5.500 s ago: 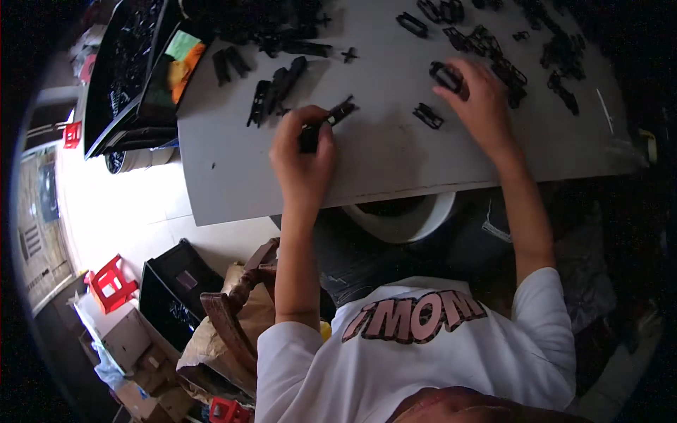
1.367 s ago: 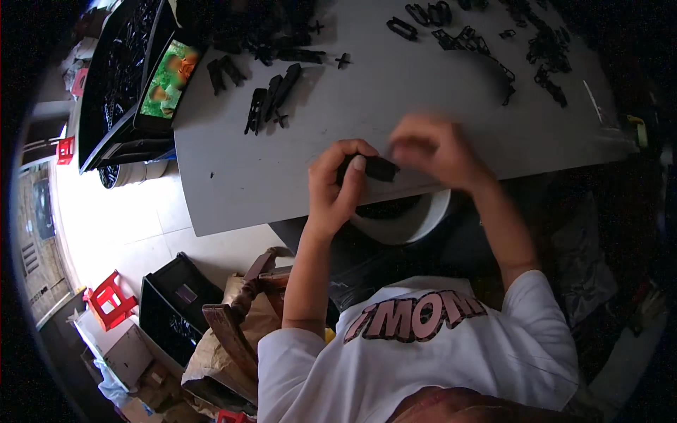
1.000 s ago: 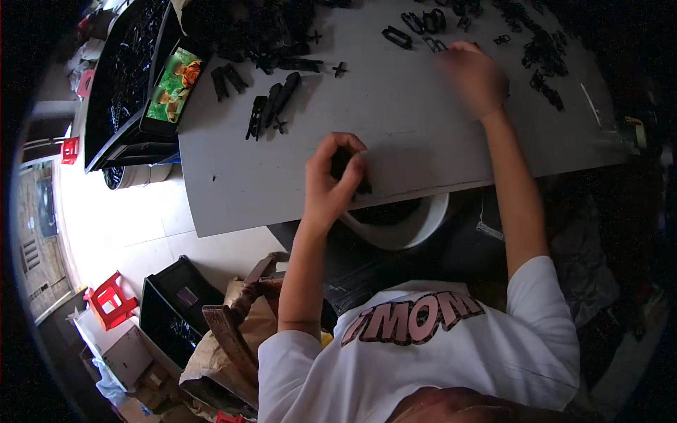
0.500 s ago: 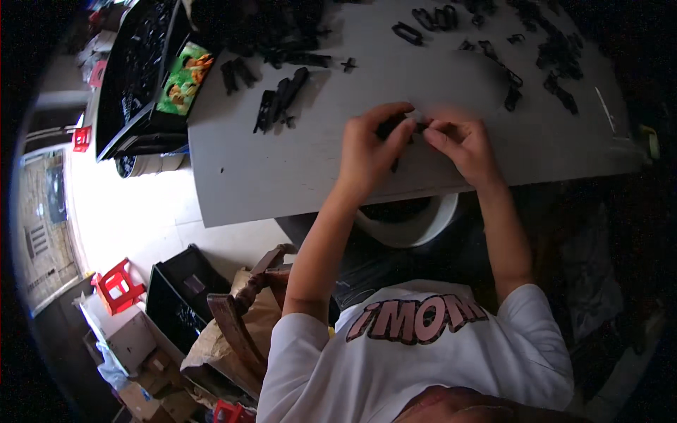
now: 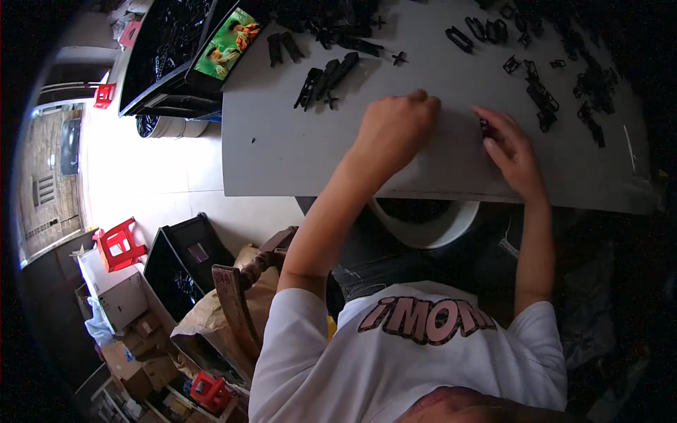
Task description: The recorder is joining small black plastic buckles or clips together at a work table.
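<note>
My left hand (image 5: 400,130) is above the grey table (image 5: 317,158), its fingers curled closed. Whatever they may hold is hidden behind the back of the hand. To its right, my right hand (image 5: 516,154) pinches a small black part (image 5: 484,127) between thumb and fingers; only a sliver of it shows. The two hands are apart. Left of them lies a bunch of long black plastic pieces (image 5: 326,81). Beyond my right hand rests a linked row of black pieces (image 5: 541,101), and farther back is a black oval frame (image 5: 459,39).
A lit screen (image 5: 228,44) stands at the table's left, by a large black bin (image 5: 159,60) of dark parts. Under the front edge is a white bucket (image 5: 451,229). A wooden chair (image 5: 236,303), a black crate (image 5: 187,250) and a red stool (image 5: 118,245) stand lower left.
My hands, close together before, have separated; the right one has moved rightward with the small black part. The whole view has shifted, so the table appears farther right.
</note>
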{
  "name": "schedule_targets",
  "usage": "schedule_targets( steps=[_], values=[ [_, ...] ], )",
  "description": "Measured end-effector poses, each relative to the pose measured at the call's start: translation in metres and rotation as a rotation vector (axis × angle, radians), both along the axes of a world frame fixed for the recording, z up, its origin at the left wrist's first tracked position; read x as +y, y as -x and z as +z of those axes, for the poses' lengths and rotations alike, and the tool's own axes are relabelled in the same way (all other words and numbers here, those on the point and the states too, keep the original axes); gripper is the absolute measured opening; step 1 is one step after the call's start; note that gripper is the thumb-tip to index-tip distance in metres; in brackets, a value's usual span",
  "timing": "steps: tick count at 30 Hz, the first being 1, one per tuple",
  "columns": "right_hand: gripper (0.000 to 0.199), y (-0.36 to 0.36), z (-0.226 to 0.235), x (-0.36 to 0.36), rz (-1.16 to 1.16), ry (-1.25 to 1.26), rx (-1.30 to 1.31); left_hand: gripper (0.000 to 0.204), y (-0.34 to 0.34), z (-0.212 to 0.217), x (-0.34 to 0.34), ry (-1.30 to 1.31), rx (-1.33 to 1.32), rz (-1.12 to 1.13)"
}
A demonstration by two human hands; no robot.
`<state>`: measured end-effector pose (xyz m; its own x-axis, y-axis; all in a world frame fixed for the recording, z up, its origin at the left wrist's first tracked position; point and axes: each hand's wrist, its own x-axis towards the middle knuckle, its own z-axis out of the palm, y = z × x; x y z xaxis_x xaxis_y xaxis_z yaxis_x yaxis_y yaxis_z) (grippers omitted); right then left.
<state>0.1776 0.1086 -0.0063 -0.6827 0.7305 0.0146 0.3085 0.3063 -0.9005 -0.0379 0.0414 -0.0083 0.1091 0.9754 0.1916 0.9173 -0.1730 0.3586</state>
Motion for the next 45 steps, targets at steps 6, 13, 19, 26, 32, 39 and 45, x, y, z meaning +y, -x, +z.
schedule_targets(
  steps=[6, 13, 19, 26, 32, 39, 45],
  values=[
    [0.019, 0.022, -0.02, 0.009, -0.12, -0.343, 0.065, 0.023, -0.015, -0.005, 0.009, -0.069, 0.127, -0.039],
    [0.019, 0.03, -0.033, 0.024, -0.221, -0.605, -0.103, 0.026, -0.014, -0.002, -0.006, -0.085, -0.075, -0.019],
    [0.02, 0.042, -0.034, 0.065, -0.245, -0.815, -0.054, 0.02, 0.044, 0.0, -0.028, -0.301, -0.1, 0.419],
    [0.024, 0.081, -0.038, 0.129, -0.239, -0.905, -0.482, 0.011, 0.058, -0.003, 0.009, -0.155, 0.306, 0.503],
    [0.027, 0.04, -0.01, 0.082, -0.136, -0.611, -0.265, 0.009, 0.072, 0.002, -0.001, -0.062, 0.326, 0.461],
    [0.027, -0.006, -0.01, 0.036, 0.054, -0.508, -0.247, 0.015, 0.048, 0.011, -0.023, -0.022, -1.104, 0.372],
    [0.02, 0.023, -0.019, 0.049, 0.019, -0.42, -0.212, 0.027, 0.041, -0.009, -0.052, 0.181, -1.875, 0.151]
  ],
)
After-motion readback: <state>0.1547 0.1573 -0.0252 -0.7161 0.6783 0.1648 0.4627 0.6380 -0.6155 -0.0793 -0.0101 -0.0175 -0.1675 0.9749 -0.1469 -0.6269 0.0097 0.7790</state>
